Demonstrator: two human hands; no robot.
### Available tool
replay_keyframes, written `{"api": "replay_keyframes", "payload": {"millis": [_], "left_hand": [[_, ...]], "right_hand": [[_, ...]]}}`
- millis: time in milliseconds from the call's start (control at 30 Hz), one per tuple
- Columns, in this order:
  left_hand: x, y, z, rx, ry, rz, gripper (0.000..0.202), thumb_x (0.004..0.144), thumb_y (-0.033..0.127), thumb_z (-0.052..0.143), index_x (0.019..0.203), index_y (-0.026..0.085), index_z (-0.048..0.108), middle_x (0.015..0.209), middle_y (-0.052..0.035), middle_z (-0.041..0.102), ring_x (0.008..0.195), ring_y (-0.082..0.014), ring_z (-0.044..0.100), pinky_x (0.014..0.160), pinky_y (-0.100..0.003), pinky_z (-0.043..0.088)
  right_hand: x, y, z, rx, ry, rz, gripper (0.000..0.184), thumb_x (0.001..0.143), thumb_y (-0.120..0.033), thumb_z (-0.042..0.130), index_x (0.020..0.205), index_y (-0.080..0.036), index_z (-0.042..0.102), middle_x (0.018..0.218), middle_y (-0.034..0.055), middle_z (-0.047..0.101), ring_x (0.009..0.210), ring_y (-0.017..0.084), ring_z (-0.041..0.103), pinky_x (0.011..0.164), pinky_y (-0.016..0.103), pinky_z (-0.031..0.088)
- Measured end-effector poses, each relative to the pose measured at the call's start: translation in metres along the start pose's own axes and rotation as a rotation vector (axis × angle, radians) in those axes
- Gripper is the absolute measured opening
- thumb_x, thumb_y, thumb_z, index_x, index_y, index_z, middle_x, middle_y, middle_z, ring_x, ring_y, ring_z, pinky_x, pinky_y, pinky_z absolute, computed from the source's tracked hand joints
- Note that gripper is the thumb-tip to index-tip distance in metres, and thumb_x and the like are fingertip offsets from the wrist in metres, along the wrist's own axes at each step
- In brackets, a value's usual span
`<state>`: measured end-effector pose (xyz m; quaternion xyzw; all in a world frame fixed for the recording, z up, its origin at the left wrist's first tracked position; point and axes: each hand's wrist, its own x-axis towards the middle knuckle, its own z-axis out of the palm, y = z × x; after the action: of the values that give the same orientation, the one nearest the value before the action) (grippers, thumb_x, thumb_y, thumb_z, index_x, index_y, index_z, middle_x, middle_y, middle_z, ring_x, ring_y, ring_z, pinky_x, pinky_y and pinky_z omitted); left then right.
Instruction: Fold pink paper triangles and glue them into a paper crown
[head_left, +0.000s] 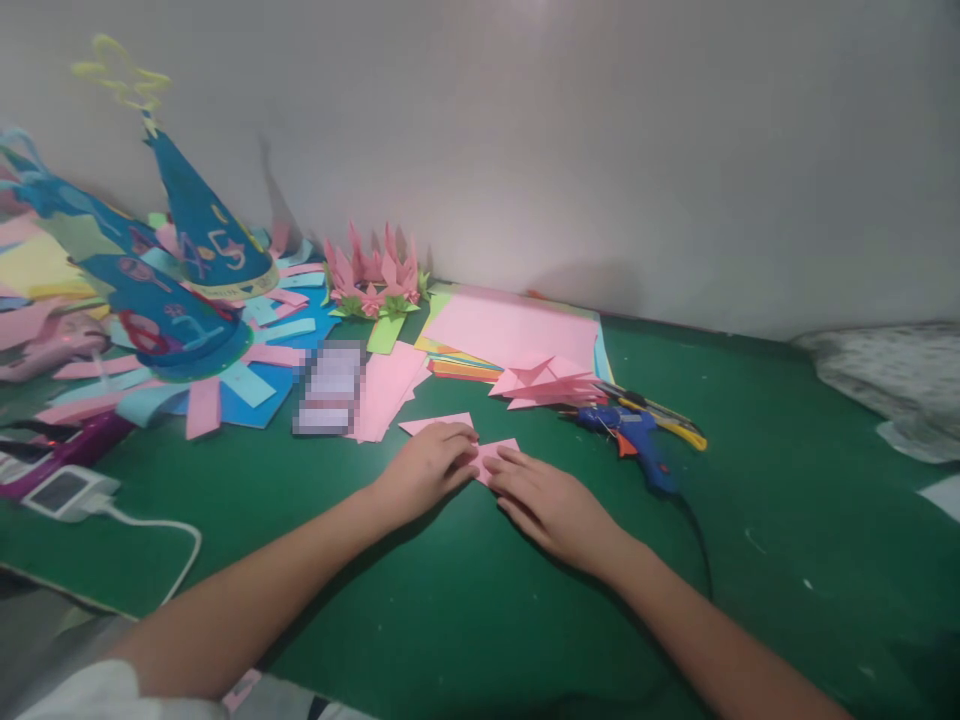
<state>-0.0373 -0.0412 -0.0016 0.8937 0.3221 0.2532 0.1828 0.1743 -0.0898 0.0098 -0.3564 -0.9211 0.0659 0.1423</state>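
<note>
Broadly, a grey wall (562, 150) backs the scene, and below it a green table (450, 620) stretches across. Blue cones (214, 235) crowd its left side, one topped with a yellow star shape. Next in size come the sheets (517, 325), stacked near the wall with pink uppermost. The person's two hands meet at mid-table: the left hand (427, 465) is curved, fingertips down, while the right hand (551, 505) lies nearly flat, palm down, fingers stretched out side by side. A pink crown (379, 285) with green at its base sits left of the sheets. Folded pieces (544, 378) of pink lie in front of the sheets, and the blue glue gun (637, 440) is just beside them, to the right. The phone (328, 388) is off to the left, blurred out. Smallest of all is the pink paper (484, 455) under both sets of fingertips. Its long axis seems to run crosswise, from a tip beyond the left knuckles to a corner by the right fingers, so neither hand is clearly nearer. The right closes on nothing visible; whether the left pinches an edge, I cannot tell.
</note>
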Motion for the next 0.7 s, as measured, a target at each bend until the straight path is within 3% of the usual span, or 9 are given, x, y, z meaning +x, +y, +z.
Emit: {"api": "replay_keyframes", "payload": {"millis": [133, 300, 500, 700], "left_hand": [[0.002, 0.001, -0.004, -0.073, -0.003, -0.029, 0.012, 0.083, 0.018, 0.056, 0.093, 0.016, 0.062, 0.104, -0.0081, 0.064, 0.098, -0.0184, 0.059, 0.089, -0.032, 0.047], [0.003, -0.002, -0.005, -0.129, -0.002, -0.048, 0.019, 0.084, 0.011, 0.049, 0.093, 0.017, 0.064, 0.102, -0.0062, 0.064, 0.096, -0.0161, 0.06, 0.087, -0.029, 0.048], [0.005, 0.001, -0.007, -0.177, -0.027, -0.085, 0.009, 0.083, 0.018, 0.057, 0.089, 0.017, 0.063, 0.101, -0.0063, 0.063, 0.094, -0.0167, 0.059, 0.085, -0.03, 0.048], [0.006, 0.006, -0.006, -0.127, -0.044, -0.151, 0.009, 0.082, 0.017, 0.058, 0.092, 0.018, 0.057, 0.097, -0.005, 0.06, 0.088, -0.0176, 0.056, 0.078, -0.03, 0.047]], "right_hand": [[0.004, -0.002, 0.0, -0.01, 0.0, 0.001, 0.036, 0.091, -0.024, 0.042, 0.125, -0.016, 0.052, 0.124, 0.0101, 0.058, 0.119, 0.024, 0.049, 0.103, 0.044, 0.041], [0.005, -0.002, -0.007, 0.054, -0.006, 0.007, 0.03, 0.092, -0.022, 0.04, 0.114, -0.017, 0.059, 0.108, 0.0107, 0.06, 0.107, 0.023, 0.052, 0.093, 0.04, 0.046], [0.002, -0.001, -0.013, 0.177, -0.019, 0.009, 0.029, 0.092, -0.02, 0.039, 0.106, -0.018, 0.063, 0.097, 0.0097, 0.06, 0.091, 0.019, 0.055, 0.079, 0.033, 0.048], [0.0, 0.003, -0.012, 0.269, 0.073, 0.052, 0.026, 0.091, -0.022, 0.041, 0.099, -0.022, 0.066, 0.101, 0.0071, 0.063, 0.095, 0.018, 0.057, 0.083, 0.031, 0.046]]}}
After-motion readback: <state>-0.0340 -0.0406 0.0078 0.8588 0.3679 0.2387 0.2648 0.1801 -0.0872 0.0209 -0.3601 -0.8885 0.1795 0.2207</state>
